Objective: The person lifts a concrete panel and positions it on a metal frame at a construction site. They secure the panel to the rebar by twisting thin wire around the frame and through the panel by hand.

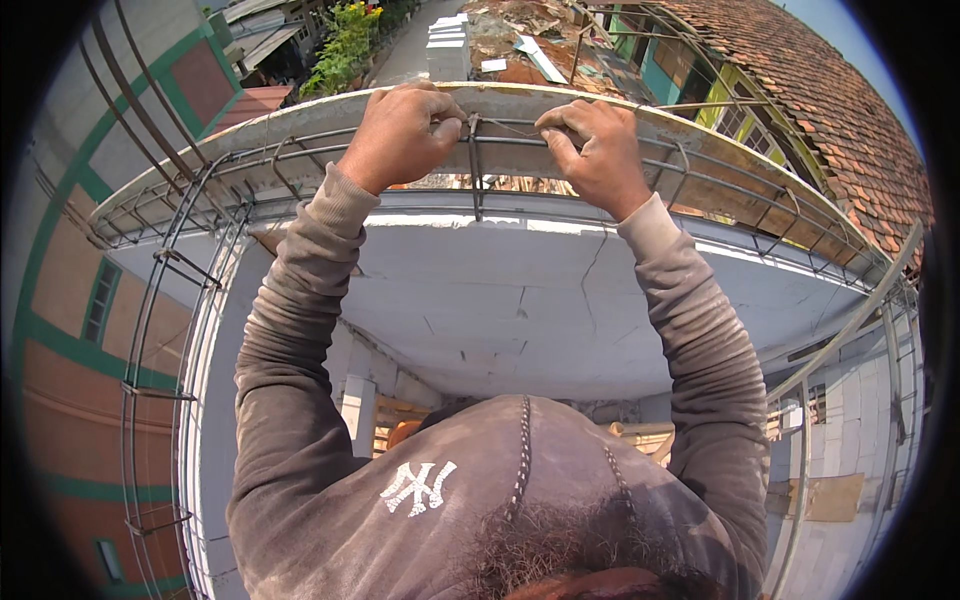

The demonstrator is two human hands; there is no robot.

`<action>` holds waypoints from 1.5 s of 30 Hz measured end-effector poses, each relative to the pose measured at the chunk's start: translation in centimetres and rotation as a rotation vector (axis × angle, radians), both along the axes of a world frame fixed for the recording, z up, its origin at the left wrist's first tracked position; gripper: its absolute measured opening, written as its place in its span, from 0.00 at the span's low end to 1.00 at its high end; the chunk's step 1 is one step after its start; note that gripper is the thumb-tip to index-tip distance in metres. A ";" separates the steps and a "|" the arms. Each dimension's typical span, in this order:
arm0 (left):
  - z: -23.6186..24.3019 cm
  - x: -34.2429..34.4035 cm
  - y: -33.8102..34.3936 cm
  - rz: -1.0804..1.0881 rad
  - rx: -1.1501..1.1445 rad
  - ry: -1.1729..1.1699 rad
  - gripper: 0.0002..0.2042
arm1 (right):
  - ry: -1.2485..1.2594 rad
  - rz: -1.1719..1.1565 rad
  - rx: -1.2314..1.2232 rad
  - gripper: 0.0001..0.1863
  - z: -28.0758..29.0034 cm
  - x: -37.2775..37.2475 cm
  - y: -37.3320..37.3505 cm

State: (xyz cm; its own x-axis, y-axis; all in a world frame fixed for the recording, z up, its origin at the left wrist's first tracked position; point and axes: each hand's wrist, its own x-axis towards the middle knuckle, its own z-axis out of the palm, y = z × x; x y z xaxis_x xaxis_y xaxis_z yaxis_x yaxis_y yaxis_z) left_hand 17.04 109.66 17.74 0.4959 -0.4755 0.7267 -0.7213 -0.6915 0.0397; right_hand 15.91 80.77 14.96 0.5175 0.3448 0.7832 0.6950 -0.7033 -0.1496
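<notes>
A thin tie wire [508, 130] stretches between my two hands beside an upright stirrup [475, 165] of a steel rebar cage. My left hand [405, 132] is closed with its fingertips at the wire, close to the top of that stirrup. To the right, my right hand [600, 155] pinches the other part of the wire between thumb and fingers. The long rebars [640, 150] run sideways beneath both hands, in front of a formwork board [740, 155]. The wire's ends are hidden in my fingers.
A white block wall [480, 270] stands on my side of the cage, with a floor far below. Upright rebars [140, 330] rise at the left corner. Rubble [510, 50] and stacked white blocks [447, 45] lie beyond; a tiled roof [800, 80] is at right.
</notes>
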 end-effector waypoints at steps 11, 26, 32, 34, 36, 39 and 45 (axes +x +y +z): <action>-0.5 -2.0 -5.7 0.377 -0.126 0.305 0.23 | -0.226 0.046 -0.021 0.08 -0.9 -0.2 -0.7; -4.0 -1.6 -5.9 0.273 -0.453 0.113 0.15 | -0.236 -0.003 -0.143 0.19 -0.2 -1.3 0.0; -5.5 -1.4 -5.9 0.233 -0.407 -0.040 0.10 | -0.268 -0.033 -0.152 0.23 0.1 -1.3 0.4; -5.7 -1.3 -5.7 0.242 -0.391 -0.117 0.08 | -0.272 0.015 -0.138 0.25 0.3 -0.9 0.5; -5.8 -1.2 -6.3 0.267 -0.373 -0.141 0.08 | -0.275 0.032 -0.141 0.27 0.5 -0.4 -0.1; -5.8 -0.9 -7.2 0.324 -0.322 -0.187 0.09 | -0.299 0.037 -0.123 0.29 0.6 -0.3 -1.7; -6.4 -0.4 -6.7 0.331 -0.313 -0.154 0.14 | -0.269 0.050 0.065 0.29 -0.5 -5.0 -9.2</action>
